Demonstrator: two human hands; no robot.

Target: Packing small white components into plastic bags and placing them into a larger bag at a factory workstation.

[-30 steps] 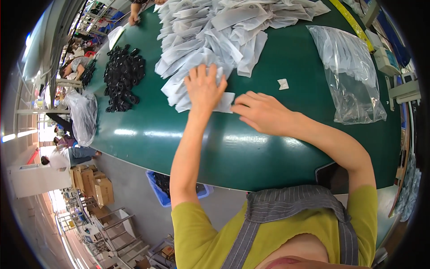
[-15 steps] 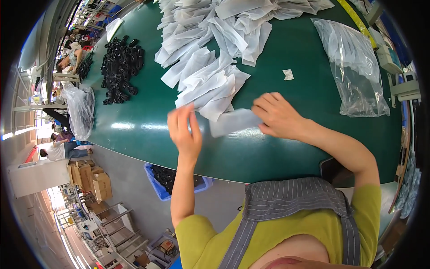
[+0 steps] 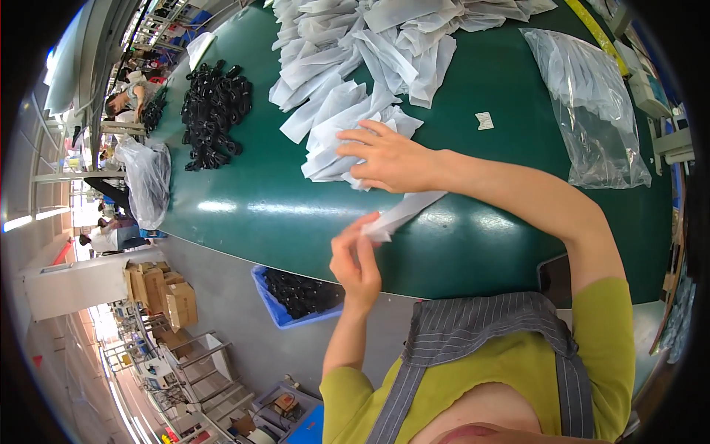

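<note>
My left hand (image 3: 357,260), near the table's front edge, pinches one end of a flat, translucent white bag (image 3: 408,212). The bag slants up to the right, its far end just below my right forearm. My right hand (image 3: 392,157) is off that bag, its fingers stretched out over the near end of a pile of similar white bags (image 3: 333,122). Whether its fingertips press on the pile or hover just over it is hard to make out.
On the green table (image 3: 281,237) lie bundled black cables (image 3: 214,115) to the left, a small white label (image 3: 484,120) and a large clear bag of white bags (image 3: 592,111) to the right. A dark flat device (image 3: 555,280) sits by the front edge; below stands a blue bin (image 3: 285,320).
My right hand has let go of the white bag and moved left onto the pile. My left hand has come right and nearer, and now grips the bag's end.
</note>
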